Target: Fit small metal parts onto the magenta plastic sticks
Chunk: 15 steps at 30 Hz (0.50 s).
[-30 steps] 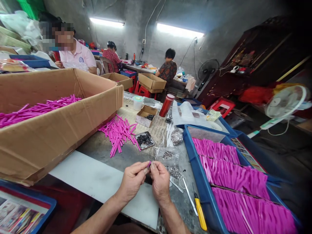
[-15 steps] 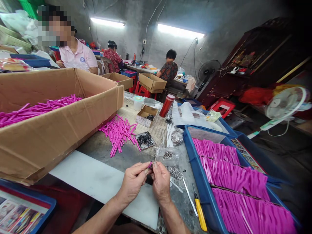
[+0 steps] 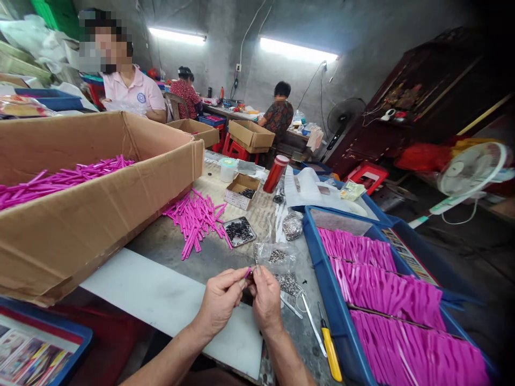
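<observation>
My left hand [image 3: 221,297] is closed in a pinch on a small pink plastic piece [image 3: 248,272], whose tip shows between the fingers. Against it, my right hand [image 3: 265,295] pinches at the same spot; a small dark bit shows there, too little to name. Just beyond my hands are a shallow tray of small black parts [image 3: 239,231] and a heap of pink sticks [image 3: 196,217]. Close to my right hand lie clear bags of small metal parts [image 3: 277,254]. Beneath my forearms is a pale board [image 3: 161,295].
A large cardboard box [image 3: 161,177] of pink sticks stands left. At right, a blue crate [image 3: 328,300] holds rows of pink handles. A yellow screwdriver [image 3: 330,351], a red flask [image 3: 276,174] and a small box [image 3: 241,192] are on the table. A co-worker [image 3: 134,94] sits across.
My hands stay almost in place, fingers still pinched together. The co-worker in the pink shirt has shifted slightly to the right.
</observation>
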Tool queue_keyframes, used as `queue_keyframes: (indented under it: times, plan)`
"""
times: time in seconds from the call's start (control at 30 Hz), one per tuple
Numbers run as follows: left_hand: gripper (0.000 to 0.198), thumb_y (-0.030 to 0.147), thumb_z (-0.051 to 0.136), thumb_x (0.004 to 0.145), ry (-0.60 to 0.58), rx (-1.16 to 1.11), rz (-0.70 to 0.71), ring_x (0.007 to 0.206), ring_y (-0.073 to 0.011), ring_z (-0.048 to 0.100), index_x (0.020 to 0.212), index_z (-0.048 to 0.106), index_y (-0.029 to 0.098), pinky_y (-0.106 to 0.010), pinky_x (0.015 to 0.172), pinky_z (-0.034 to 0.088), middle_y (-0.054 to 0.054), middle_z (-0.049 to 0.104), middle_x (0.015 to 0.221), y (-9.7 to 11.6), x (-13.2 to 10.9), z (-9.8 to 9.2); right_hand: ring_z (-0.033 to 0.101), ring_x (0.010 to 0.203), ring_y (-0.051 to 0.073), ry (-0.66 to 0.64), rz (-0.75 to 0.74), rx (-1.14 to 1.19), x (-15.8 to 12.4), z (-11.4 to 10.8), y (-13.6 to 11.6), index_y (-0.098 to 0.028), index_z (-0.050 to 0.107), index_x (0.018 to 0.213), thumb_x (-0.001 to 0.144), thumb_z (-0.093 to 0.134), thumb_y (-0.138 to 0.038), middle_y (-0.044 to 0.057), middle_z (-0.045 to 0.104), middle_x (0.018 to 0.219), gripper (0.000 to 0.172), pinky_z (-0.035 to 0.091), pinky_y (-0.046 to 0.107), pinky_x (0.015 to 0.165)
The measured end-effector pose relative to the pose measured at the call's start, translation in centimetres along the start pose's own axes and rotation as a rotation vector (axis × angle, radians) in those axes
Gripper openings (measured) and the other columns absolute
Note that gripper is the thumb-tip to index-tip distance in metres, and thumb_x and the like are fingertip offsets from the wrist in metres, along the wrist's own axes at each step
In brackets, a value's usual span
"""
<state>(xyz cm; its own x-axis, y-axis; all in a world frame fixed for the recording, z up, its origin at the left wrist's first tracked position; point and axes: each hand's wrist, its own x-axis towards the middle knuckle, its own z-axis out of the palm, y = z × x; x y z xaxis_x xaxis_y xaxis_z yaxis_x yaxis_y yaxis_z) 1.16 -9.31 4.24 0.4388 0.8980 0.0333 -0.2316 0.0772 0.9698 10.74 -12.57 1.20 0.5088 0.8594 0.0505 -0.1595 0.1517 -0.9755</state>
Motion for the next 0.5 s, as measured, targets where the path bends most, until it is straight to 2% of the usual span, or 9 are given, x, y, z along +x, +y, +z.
queue_keyframes:
  times: [0.17,0.23,0.37,0.5]
  plan:
    - [0.024,0.017,0.054,0.064,-0.008,0.007,-0.003,0.036,-0.0030,0.036,0.083,0.068,0.013,-0.017,0.034,0.028,0.003,0.042,0.056,-0.12,-0.04,-0.05,0.036,0.049,0.010,-0.009,-0.045,-0.019,0.01,-0.11,-0.36,-0.018,0.050,0.071,0.071,0.055,-0.035,-0.004,0.043,0.057,0.018,0.030,0.021,0.046]
    - [0.024,0.017,0.054,0.065,-0.009,-0.001,0.003,0.037,-0.0030,0.036,0.084,0.068,0.013,-0.017,0.034,0.028,0.003,0.041,0.057,-0.19,-0.08,-0.03,0.036,0.050,0.010,-0.008,-0.060,-0.044,0.00,-0.04,-0.59,-0.018,0.049,0.066,0.072,0.054,-0.035,-0.004,0.043,0.056,0.018,0.030,0.021,0.047]
    - [0.024,0.016,0.054,0.064,-0.009,-0.016,0.020,0.037,-0.0028,0.036,0.084,0.068,0.013,-0.018,0.035,0.029,0.004,0.040,0.056,-0.26,-0.07,-0.06,0.027,0.043,0.008,-0.030,-0.016,-0.024,0.03,-0.02,-0.63,-0.018,0.042,0.055,0.077,0.044,-0.039,-0.006,0.032,0.048,0.031,0.023,0.021,0.040]
    - [0.024,0.015,0.053,0.065,-0.013,-0.018,0.006,0.037,-0.0027,0.036,0.084,0.068,0.013,-0.017,0.035,0.027,0.003,0.041,0.056,-0.13,-0.08,-0.14,0.033,0.047,0.008,-0.041,-0.044,-0.006,0.06,-0.04,-0.68,-0.018,0.049,0.069,0.074,0.051,-0.036,-0.005,0.040,0.054,0.019,0.027,0.021,0.044]
